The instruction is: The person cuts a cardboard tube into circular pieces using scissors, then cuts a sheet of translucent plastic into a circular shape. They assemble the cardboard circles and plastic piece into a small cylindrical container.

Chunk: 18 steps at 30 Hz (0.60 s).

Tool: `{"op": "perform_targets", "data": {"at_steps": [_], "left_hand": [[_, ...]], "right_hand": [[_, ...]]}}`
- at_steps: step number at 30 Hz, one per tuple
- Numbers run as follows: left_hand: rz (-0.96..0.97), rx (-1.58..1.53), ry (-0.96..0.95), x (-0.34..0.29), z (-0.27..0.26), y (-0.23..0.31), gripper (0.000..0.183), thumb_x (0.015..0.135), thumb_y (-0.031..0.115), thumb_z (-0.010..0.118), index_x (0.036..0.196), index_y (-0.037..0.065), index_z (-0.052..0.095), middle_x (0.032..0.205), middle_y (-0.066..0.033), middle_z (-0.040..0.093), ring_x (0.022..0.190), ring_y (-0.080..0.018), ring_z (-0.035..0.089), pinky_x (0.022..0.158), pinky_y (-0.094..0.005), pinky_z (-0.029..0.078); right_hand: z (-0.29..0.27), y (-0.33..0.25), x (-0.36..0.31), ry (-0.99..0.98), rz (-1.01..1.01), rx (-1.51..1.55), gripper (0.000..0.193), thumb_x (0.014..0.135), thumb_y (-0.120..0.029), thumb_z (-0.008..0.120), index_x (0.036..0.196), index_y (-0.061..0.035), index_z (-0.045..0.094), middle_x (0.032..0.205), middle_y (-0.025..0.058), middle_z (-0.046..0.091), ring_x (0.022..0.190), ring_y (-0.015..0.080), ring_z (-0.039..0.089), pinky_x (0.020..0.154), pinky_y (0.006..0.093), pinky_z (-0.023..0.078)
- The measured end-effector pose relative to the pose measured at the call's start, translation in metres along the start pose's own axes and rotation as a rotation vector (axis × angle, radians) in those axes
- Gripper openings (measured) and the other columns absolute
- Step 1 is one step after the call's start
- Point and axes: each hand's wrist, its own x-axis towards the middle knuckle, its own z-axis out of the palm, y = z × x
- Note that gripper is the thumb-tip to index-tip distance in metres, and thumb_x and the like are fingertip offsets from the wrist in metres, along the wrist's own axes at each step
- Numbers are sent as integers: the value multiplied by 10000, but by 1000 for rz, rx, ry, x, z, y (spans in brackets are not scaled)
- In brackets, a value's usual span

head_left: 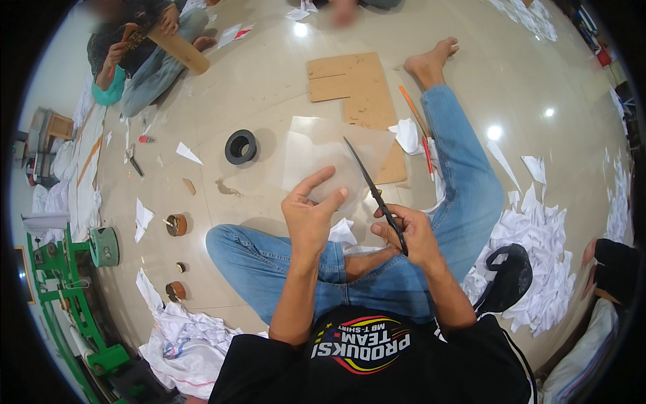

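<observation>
My left hand (313,214) pinches the lower edge of a translucent, milky plastic sheet (309,145) between thumb and fingers, holding it up over my crossed legs. My right hand (418,237) grips the black handles of a pair of scissors (365,172). The long dark blades point up and to the left, across the right part of the sheet. Whether the blades are cutting into it or only lie in front, I cannot tell. Beyond the sheet, a piece of brown cardboard (350,84) with notched edges lies on the tiled floor.
A black ring-shaped roll (241,147) stands left of the sheet. By my right leg lie an orange stick (412,108) and a red pen (428,158). White scraps (538,249) are heaped at right under a black pouch (510,277). Another person (151,50) sits at far left.
</observation>
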Motion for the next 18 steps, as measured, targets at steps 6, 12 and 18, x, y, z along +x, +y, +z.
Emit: {"op": "perform_targets", "data": {"at_steps": [6,12,18], "left_hand": [[-22,13,-36,-2,-2,-1,485,839,-65,833,1297,-129,688,1135,-202,768,912,-187,763,795,-281,632],[-3,-17,-77,-7,0,-6,438,870,-57,813,1291,-112,708,1108,-196,781,893,-151,755,767,-241,607],[-31,34,-96,-4,-5,-8,422,865,-75,809,1276,-108,719,1136,-198,776,931,-150,750,790,-243,606]], "right_hand": [[4,10,2,-14,-21,154,424,941,-309,874,1165,6,701,656,-86,511,549,19,425,500,231,280],[2,1,7,-12,-34,139,411,950,-299,866,1160,14,702,645,-72,543,520,26,470,473,222,334],[3,9,7,-13,60,138,483,936,-394,868,1163,7,720,644,-1,623,503,62,471,481,258,336]]}}
